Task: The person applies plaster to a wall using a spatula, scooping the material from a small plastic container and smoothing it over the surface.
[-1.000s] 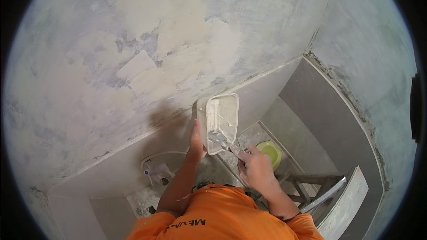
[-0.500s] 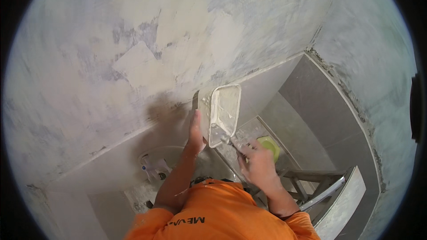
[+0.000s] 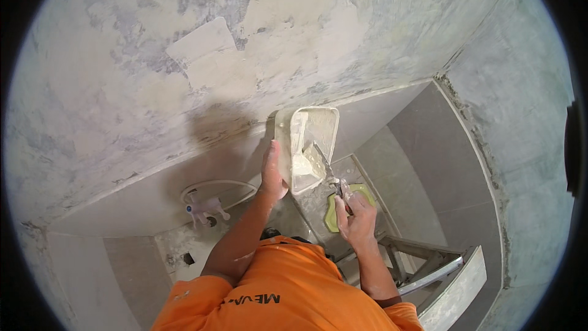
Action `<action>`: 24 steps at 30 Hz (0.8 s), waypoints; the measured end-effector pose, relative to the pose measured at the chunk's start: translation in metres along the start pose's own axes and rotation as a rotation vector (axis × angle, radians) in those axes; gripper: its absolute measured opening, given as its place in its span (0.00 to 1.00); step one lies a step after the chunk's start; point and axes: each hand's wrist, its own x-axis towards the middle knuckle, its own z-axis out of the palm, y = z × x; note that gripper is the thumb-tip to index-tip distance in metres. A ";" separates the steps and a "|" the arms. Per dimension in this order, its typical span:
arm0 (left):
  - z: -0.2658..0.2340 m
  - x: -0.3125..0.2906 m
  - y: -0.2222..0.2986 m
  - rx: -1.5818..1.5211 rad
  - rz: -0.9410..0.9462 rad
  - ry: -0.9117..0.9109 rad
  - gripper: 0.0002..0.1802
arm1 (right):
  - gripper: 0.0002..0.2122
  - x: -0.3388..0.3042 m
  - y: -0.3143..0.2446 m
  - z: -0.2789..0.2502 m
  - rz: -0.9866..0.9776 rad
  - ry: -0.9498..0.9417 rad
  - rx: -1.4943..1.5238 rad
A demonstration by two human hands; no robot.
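My left hand [image 3: 273, 173] grips a white rectangular plastic tub [image 3: 282, 132] by its left side, fingers pressed along the wall, tilting its mouth toward me. Cream-coloured putty [image 3: 297, 135] lines the left part of the tub and lies in a lump near its lower end. In my right hand [image 3: 358, 219] is a putty knife [image 3: 324, 162], held closed around the handle. Its blade reaches inside the tub, against the putty. A dark narrow edge shows beside the tub near my left fingertips; I cannot tell what it is.
A patchy plastered wall [image 3: 208, 43] rises ahead, above grey tiles [image 3: 429, 141]. At lower right stands a stepladder [image 3: 450, 288]. Below my right hand lies a yellow-green object [image 3: 332, 217]. A ring-shaped white rim [image 3: 208, 184] and a pale fitting [image 3: 207, 208] are at lower left.
The putty knife blade has moved up and right within the tub, and more of the putty lump shows. My right hand has dropped slightly; my left still holds the tub.
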 end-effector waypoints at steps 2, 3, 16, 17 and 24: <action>-0.001 0.000 0.006 -0.014 0.018 -0.047 0.33 | 0.14 -0.005 -0.005 0.005 0.084 -0.041 0.032; 0.001 -0.001 0.006 -0.008 0.007 -0.049 0.33 | 0.13 -0.005 -0.006 0.008 0.152 -0.059 0.144; 0.008 0.012 -0.009 0.135 0.063 0.050 0.31 | 0.10 -0.008 -0.022 0.012 1.113 -0.192 1.238; 0.002 0.015 -0.011 0.076 -0.004 0.028 0.32 | 0.10 -0.007 -0.019 0.013 1.174 -0.179 1.352; -0.042 0.014 -0.032 0.109 -0.028 0.049 0.38 | 0.12 0.010 -0.024 0.008 1.100 -0.169 1.327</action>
